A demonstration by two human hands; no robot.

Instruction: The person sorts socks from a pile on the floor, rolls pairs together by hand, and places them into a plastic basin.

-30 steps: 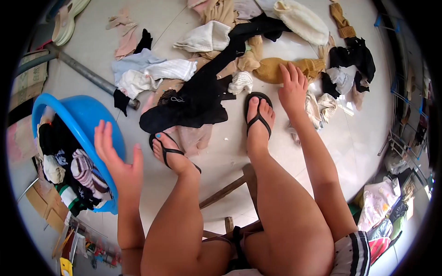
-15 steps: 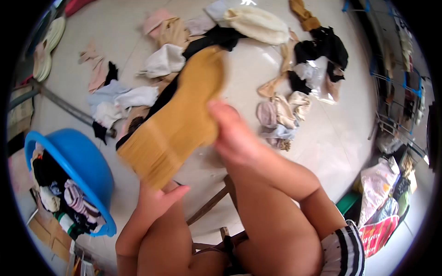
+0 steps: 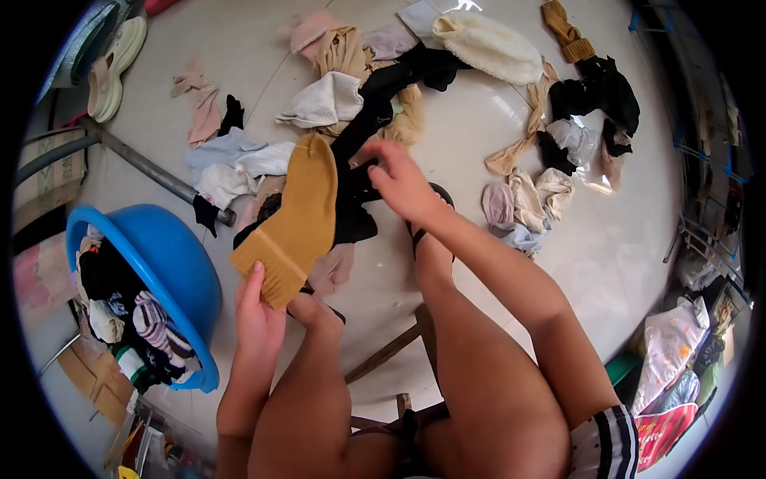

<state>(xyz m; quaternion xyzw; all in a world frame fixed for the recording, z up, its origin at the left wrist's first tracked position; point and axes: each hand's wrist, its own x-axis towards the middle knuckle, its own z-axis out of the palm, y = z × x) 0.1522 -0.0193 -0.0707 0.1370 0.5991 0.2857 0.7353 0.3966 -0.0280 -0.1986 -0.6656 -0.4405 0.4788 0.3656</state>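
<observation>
Here's the left hand [image 3: 259, 319] with the mustard sock [image 3: 299, 207], thumb clamped over the ribbed cuff, and the sock stands up out of that grip, toe highest, clear of the floor [image 3: 463, 116] and well inside its left edge. Across from it, the right hand [image 3: 403, 182] sits with nothing seen in it, fingers bent and loosely parted, pointing at the sock but apart from it; whether the fingertips brush the black garment [image 3: 355, 223] below, I can't tell. That garment sprawls over the floor behind the sock, its long dark strip running up toward the far edge, a white cloth [image 3: 323, 100] lying just beside it. Out near that far edge we have a fluffy cream piece [image 3: 487, 48], and over in the far right corner a crumpled brown sock [image 3: 568, 33], with black cloths [image 3: 598, 96] just below. Nearer in on the right, a small cluster of lilac and cream pieces [image 3: 527, 199]. And on the left edge, here's the blue basin [image 3: 183, 247], tilted so its mouth shows, packed with clothing, a striped sock [image 3: 152, 319] among the dark pieces, and a metal pipe [image 3: 163, 172] lying just beyond its rim.
</observation>
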